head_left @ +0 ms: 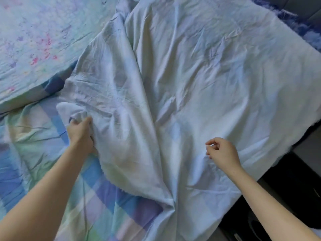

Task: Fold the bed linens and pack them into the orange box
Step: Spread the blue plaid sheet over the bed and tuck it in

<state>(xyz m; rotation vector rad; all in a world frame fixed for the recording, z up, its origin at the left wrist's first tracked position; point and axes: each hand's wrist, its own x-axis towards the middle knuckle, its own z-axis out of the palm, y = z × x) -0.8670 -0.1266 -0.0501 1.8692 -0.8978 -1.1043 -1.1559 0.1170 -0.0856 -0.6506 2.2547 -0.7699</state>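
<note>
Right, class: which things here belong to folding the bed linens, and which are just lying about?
Job: pale blue sheet, gripped at a bunched edge by the left hand; right hand, fingers curled, over it; checked sheet beneath; speckled pastel linen.
Lying about: fluffy blue blanket; dark object, lower right.

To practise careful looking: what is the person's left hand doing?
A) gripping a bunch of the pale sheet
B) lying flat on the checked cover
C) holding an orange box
A: the left hand curls its fingers round a bunched fold of the pale sheet.
</note>
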